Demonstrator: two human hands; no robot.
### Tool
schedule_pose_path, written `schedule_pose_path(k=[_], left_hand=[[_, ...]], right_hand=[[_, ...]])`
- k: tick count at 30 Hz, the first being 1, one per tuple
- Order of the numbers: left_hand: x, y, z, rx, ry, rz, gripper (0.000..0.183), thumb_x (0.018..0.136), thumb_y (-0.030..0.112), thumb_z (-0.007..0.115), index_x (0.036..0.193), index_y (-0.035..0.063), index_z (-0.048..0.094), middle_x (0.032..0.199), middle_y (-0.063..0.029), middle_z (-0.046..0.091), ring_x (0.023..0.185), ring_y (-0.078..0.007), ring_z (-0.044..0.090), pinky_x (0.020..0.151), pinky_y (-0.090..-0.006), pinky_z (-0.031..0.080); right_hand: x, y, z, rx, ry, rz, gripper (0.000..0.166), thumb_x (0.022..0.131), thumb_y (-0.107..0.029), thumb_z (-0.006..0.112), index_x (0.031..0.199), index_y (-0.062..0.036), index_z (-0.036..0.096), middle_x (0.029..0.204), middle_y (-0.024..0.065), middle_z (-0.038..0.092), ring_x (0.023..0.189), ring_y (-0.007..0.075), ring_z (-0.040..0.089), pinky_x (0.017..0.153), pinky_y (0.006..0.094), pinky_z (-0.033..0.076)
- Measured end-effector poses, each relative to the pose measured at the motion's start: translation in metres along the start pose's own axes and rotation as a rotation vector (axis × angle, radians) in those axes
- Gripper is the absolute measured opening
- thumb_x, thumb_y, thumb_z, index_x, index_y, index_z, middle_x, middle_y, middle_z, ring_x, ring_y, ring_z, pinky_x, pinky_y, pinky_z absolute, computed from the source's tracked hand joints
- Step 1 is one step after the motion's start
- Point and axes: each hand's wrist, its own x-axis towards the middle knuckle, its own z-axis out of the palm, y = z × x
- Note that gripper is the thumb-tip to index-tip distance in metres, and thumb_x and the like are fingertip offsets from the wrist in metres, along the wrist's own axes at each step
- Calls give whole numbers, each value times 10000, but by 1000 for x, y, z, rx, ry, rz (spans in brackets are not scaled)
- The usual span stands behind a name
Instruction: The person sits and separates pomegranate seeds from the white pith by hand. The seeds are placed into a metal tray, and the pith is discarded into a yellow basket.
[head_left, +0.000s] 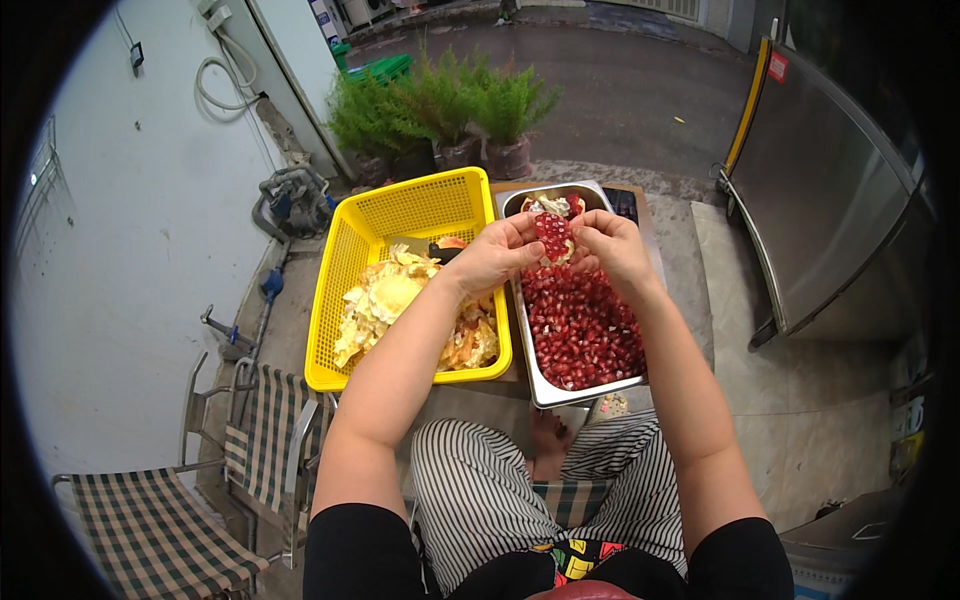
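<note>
Both hands meet over a stainless steel pan (541, 390), gripping one chunk of pomegranate (553, 236) between them. My left hand (499, 255) holds the chunk's left side, while the fingers of my right hand (615, 247) pinch its right side. Red seeds face up on the chunk, with pale membrane at its lower end. Loose pomegranate seeds (581, 330) fill the near part of the pan. Beyond my hands, more pomegranate pieces (555, 205) lie at the pan's far end. Left of it, a yellow plastic basket (319, 360) holds pomegranate peels (394, 296) and a black-handled tool (444, 253), partly hidden.
Potted green plants (450, 105) stand beyond the basket, before the road (615, 82). Checked folding chairs (157, 517) and a water pump (296, 199) sit along the left wall. A wheeled metal cart (832, 180) stands at right. The basket and pan rest close together.
</note>
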Motion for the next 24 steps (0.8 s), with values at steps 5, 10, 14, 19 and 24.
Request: schedule_pose_path(k=[5, 10, 14, 19, 24], left_hand=[[2, 1, -4, 42, 14, -17, 477, 826, 112, 583, 1248, 16, 382, 1148, -43, 529, 1032, -119, 510, 905, -268, 390], [0, 3, -3, 47, -10, -50, 514, 822, 150, 597, 1260, 13, 365, 1157, -54, 524, 1049, -130, 502, 926, -282, 373], [0, 3, -1, -11, -3, -16, 534, 817, 174, 604, 1264, 18, 358, 1181, -53, 506, 1061, -136, 495, 934, -293, 367], [0, 1, -5, -76, -5, 9, 531, 822, 191, 596, 1265, 24, 355, 1189, -55, 493, 1087, -146, 478, 928, -307, 378], [0, 1, -6, 31, -10, -42, 515, 830, 197, 585, 1262, 30, 359, 1176, -57, 499, 1098, -159, 476, 899, -321, 418]], right_hand=[[2, 4, 3, -101, 60, -88, 116, 834, -113, 533, 869, -7, 563, 761, 19, 574, 612, 60, 531, 524, 183, 444], [1, 1, 3, -130, 10, -74, 133, 826, -130, 603, 854, -4, 569, 750, 9, 574, 618, 52, 514, 526, 190, 431], [1, 0, 0, 0, -4, -57, 118, 825, -117, 604, 855, -9, 570, 750, 12, 576, 620, 56, 514, 524, 191, 432], [0, 0, 3, 62, -21, -69, 144, 820, -135, 614, 869, -9, 565, 757, 17, 579, 628, 62, 525, 526, 193, 440], [-1, -1, 6, -48, -2, -115, 168, 815, -154, 622, 867, -3, 568, 759, 19, 585, 626, 67, 534, 538, 199, 449]])
